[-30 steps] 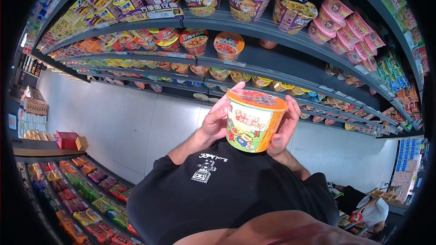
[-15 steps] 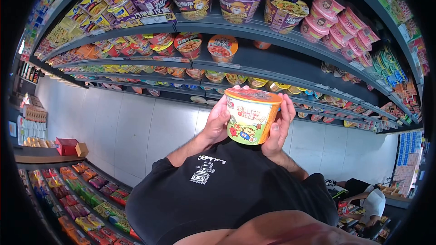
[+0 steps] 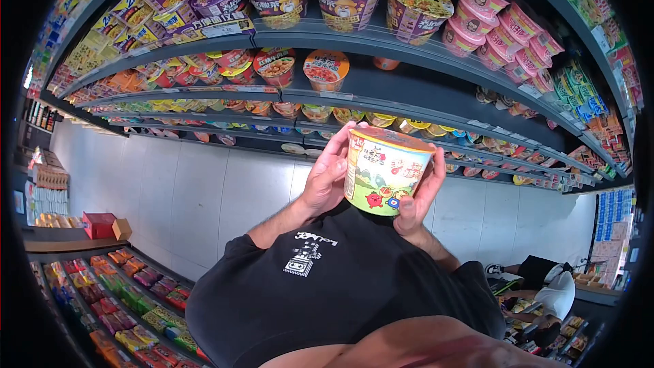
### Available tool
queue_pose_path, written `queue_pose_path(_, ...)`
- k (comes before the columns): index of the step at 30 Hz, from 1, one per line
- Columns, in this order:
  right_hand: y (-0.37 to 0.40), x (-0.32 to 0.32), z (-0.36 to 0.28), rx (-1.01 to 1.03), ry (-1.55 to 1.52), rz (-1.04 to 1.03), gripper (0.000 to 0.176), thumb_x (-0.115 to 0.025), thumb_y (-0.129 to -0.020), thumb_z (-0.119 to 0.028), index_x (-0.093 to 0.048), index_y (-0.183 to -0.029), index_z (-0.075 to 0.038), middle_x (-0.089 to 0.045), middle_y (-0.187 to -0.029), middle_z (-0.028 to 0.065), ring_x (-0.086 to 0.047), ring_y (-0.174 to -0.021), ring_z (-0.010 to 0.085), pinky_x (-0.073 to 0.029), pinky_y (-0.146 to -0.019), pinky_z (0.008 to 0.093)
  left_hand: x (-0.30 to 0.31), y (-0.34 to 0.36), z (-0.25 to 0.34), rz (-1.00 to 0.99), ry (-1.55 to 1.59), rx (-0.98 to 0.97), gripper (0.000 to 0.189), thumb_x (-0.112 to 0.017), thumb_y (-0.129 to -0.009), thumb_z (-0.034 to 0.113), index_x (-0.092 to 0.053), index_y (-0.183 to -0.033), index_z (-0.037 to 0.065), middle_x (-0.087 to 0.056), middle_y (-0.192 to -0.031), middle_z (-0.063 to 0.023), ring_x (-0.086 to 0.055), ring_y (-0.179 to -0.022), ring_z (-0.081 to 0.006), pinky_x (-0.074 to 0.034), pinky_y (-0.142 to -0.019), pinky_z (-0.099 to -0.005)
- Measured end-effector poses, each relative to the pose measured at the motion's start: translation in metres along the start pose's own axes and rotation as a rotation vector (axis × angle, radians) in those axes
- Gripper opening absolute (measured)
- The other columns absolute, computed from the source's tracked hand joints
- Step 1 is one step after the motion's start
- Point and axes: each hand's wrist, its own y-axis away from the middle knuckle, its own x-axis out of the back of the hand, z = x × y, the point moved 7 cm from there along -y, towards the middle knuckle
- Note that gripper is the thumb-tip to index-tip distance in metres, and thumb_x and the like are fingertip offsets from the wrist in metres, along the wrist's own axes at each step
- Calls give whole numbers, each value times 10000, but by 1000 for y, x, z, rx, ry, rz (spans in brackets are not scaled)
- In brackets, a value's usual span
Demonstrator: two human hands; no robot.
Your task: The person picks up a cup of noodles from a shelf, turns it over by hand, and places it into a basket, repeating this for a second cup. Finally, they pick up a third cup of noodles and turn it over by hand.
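Cup sits gripped between left hand and right hand, seemingly under inspection; moving it calls for even pressure.

open space left of the left hand; stocked shelves bar the front

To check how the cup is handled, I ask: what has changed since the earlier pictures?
The orange-lidded cup has been turned: its cartoon figures moved rightward in view, and the orange panel at its right turned out of sight. The left hand and right hand still hold it.
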Motion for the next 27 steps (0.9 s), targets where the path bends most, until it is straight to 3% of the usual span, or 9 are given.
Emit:
queue_pose_path(5, 7, 4, 5, -15, -7, 5, 1009, -621, -881, -586, -172, -1523, 50, -199, -1521, 151, -302, -1400, 272, -252, -1157, 421, 8, 6, -6, 50, -53, 47, 764, -617, -967, 277, -193, -1553, 29, -283, -1587, -132, -318, -1446, -219, -274, -1182, -379)
queue_pose_path(10, 1, 3, 0, -30, 26, -3, 955, -568, -912, -546, -173, -1520, 76, -181, -1532, 155, -295, -1407, 273, -242, -1164, 419, 9, 3, -4, 4, -240, -137, 752, -594, -987, 361, -214, -1538, 19, -290, -1580, -138, -303, -1451, -237, -259, -1181, -399)
queue_pose_path(13, 0, 3, -1, -39, 22, 14, 939, -550, -916, -526, -174, -1517, 90, -183, -1537, 162, -295, -1410, 273, -243, -1164, 418, 9, 7, -3, 40, -385, -162, 797, -560, -984, 478, -198, -1542, 39, -266, -1588, -151, -326, -1440, -242, -297, -1172, -416)
queue_pose_path(16, 4, 1, 3, -60, -39, 2, 903, -537, -914, -494, -192, -1518, 83, -202, -1548, 170, -298, -1414, 277, -245, -1163, 413, 8, 4, -2, -6, -375, -207, 774, -513, -999, 502, -198, -1546, 54, -250, -1597, -165, -324, -1441, -253, -293, -1173, -427)
queue_pose_path(20, 8, 6, 11, -85, -112, 42, 915, -527, -896, -477, -133, -1560, 14, -232, -1584, 193, -319, -1420, 294, -255, -1177, 426, 13, 6, -4, 7, -295, -148, 716, -485, -1016, 468, -207, -1550, 80, -242, -1601, -179, -320, -1444, -261, -288, -1175, -432)
queue_pose_path(27, 4, 0, 8, -226, -264, 32, 922, -499, -910, -485, -81, -1567, 11, -206, -1611, 191, -287, -1462, 298, -246, -1195, 430, 13, 7, 2, -67, -531, -314, 648, -528, -1004, 333, -254, -1541, 97, -260, -1583, -186, -311, -1442, -284, -280, -1169, -455)
